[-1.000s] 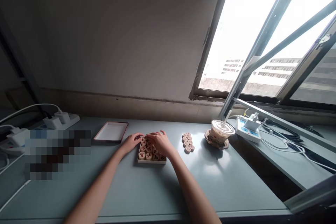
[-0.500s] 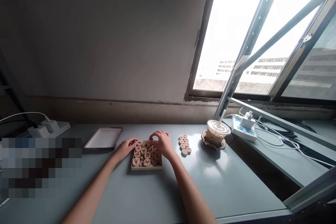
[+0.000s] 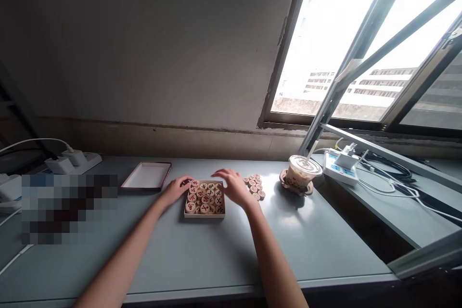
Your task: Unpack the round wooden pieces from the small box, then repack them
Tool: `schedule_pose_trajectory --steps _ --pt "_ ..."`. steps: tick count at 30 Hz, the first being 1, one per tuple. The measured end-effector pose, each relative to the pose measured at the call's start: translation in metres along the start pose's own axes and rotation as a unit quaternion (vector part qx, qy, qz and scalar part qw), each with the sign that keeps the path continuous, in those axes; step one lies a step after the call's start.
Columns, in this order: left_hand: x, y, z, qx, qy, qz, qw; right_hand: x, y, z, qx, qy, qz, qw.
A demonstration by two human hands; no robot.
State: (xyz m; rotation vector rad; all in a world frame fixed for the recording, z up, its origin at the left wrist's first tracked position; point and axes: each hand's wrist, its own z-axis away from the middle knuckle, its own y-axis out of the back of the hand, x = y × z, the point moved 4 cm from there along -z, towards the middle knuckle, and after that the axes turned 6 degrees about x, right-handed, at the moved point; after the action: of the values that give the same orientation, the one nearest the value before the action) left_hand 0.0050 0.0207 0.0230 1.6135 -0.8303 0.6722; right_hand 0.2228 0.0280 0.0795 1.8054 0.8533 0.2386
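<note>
A shallow box (image 3: pixel 204 215) filled with round wooden Chinese chess pieces (image 3: pixel 205 199), marked in red and black characters, stands on the grey table. My left hand (image 3: pixel 176 190) has its bent fingers closed against the box's back left corner, beside a red-marked piece. Over the back right corner hovers my right hand (image 3: pixel 233 186), fingers apart and nothing visible in them. Just right of that hand, several more chess pieces (image 3: pixel 259 186) lie face up in a tight cluster on the table, partly hidden by it.
An upturned box lid (image 3: pixel 146 176) lies at the back left. A drink cup with a straw (image 3: pixel 304 172) stands in a holder at the right. Power strips (image 3: pixel 341 167) with plugs and cables sit at both sides. A metal frame post (image 3: pixel 334 91) rises before the window.
My right hand has drawn back to the right from the box's back pieces, its fingers opening and uncovering them. My left hand stays at the corner. The whole view has shifted slightly.
</note>
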Motion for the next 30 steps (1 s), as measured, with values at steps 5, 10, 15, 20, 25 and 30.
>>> schedule_pose_trajectory --steps 5,10,15,20,25,30 --pt "-0.003 0.0 -0.001 0.006 -0.004 -0.005 1.0 -0.048 -0.017 0.0 -0.077 0.08 -0.073 0.991" --pt "-0.005 0.0 -0.002 0.008 0.001 -0.002 1.0 -0.047 -0.03 -0.001 -0.029 0.025 -0.008 0.999" --pt "-0.005 0.0 -0.001 0.004 0.003 -0.004 1.0 -0.043 -0.037 -0.004 -0.017 -0.008 -0.003 1.0" --pt "-0.004 0.001 -0.001 -0.005 0.001 -0.001 1.0 -0.04 -0.032 -0.008 -0.01 -0.03 -0.106 0.994" --pt "-0.005 0.001 0.0 -0.009 0.005 -0.002 1.0 -0.008 -0.008 -0.008 0.066 -0.081 -0.191 0.976" --pt "-0.003 0.001 0.0 -0.006 0.006 -0.007 1.0 0.042 0.004 0.008 -0.011 -0.17 -0.014 0.985"
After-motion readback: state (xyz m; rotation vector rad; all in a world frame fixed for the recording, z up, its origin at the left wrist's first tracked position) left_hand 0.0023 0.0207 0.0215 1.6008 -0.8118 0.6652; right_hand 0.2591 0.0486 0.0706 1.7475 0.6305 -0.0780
